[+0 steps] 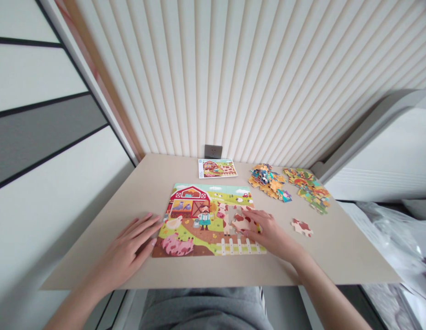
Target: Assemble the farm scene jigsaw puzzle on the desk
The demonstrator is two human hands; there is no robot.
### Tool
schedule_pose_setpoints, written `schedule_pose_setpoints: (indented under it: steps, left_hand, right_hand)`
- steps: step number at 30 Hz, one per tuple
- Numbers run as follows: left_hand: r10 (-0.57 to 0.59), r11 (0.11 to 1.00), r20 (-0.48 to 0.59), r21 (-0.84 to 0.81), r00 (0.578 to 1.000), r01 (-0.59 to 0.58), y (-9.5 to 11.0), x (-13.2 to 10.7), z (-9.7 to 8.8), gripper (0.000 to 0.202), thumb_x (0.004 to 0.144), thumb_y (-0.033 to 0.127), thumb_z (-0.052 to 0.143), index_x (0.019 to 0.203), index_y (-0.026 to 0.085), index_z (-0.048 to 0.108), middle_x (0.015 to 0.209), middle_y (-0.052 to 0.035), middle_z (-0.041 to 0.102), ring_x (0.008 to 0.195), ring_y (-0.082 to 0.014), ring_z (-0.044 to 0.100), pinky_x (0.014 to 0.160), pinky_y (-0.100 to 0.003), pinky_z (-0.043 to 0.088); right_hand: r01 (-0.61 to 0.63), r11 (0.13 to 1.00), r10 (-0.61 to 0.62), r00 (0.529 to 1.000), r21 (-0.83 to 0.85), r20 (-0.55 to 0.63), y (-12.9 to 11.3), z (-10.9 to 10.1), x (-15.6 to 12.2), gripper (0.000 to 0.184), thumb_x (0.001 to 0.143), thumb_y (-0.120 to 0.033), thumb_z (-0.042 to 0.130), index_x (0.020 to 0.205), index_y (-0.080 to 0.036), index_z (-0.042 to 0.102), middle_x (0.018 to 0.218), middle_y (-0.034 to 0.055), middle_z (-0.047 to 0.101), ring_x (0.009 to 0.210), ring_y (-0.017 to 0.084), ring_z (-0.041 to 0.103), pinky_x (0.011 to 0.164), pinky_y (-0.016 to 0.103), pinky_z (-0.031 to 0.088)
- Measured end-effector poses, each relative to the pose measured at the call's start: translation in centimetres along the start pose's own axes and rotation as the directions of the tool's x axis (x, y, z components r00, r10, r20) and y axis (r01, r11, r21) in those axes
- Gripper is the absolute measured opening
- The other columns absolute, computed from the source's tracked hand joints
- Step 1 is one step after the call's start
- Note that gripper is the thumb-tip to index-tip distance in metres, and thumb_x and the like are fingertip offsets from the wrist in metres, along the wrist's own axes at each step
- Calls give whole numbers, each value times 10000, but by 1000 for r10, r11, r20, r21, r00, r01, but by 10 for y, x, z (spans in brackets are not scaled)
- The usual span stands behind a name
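A farm jigsaw puzzle point(195, 231) lies in front of me, nearly fully assembled, with a barn, a farmer, a pig and a cow. My right hand point(266, 231) is over its right side, thumb and fingers closed on a brown-spotted puzzle piece point(240, 222). That piece lies beside a pale gap in the cow's body; whether it is seated I cannot tell. My left hand point(135, 243) rests flat with fingers stretched out, its fingertips at the puzzle's left edge. Another spotted piece point(302, 227) lies loose on the table, right of my right hand.
A picture card point(218, 168) of the same farm scene lies at the back of the table point(130, 183), below a wall socket point(213, 151). Two heaps of loose pieces, one orange and blue point(269, 181), one green and yellow point(309, 188), are at the back right.
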State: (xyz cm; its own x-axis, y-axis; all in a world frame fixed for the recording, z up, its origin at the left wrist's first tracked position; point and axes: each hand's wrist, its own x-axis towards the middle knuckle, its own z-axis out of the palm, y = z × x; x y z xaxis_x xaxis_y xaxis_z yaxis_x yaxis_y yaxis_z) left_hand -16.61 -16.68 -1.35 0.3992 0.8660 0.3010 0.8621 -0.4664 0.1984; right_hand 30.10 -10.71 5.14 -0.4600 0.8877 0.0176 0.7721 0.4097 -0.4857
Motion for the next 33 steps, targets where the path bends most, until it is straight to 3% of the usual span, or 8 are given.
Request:
schedule_pose_setpoints:
  steps: [15, 21, 28, 33]
  left_hand:
    - [-5, 1000, 16, -2, 1000, 5, 0, 0, -1, 551, 1022, 404, 542, 1560, 323, 460, 1618, 7, 447, 1522, -258, 378, 1297, -443, 275]
    - [-9, 1000, 4, -7, 1000, 9, -1, -1, 1, 537, 1022, 422, 537, 1547, 322, 483, 1609, 7, 461, 1521, -261, 380, 1295, -446, 284]
    - [-1, 1000, 5, -5, 1000, 2, 1, 0, 0, 550, 1027, 403, 533, 1565, 329, 451, 1619, 13, 445, 1531, -259, 362, 1299, -454, 274]
    - [5, 1000, 11, 12, 1000, -5, -1, -1, 2, 553, 1027, 398, 532, 1568, 325, 445, 1625, 13, 436, 1532, -261, 359, 1299, -463, 273]
  right_hand:
    - [56, 998, -58, 992, 23, 110, -7, -5, 11, 619, 940, -299, 633, 1542, -308, 489, 1571, 82, 514, 1485, 336, 412, 1212, 556, 316]
    - [98, 995, -97, 991, -8, 87, -17, -3, 11, 602, 971, -422, 633, 1543, -316, 476, 1575, 72, 511, 1471, 332, 434, 1199, 543, 333]
    - [54, 998, -52, 997, -35, 57, -20, 5, 10, 588, 920, -302, 683, 1491, -315, 544, 1530, 37, 568, 1486, 347, 406, 1192, 544, 336]
    - [84, 993, -81, 996, -83, 38, -23, 4, 11, 534, 937, -330, 666, 1463, -343, 574, 1488, 29, 608, 1458, 333, 441, 1189, 548, 332]
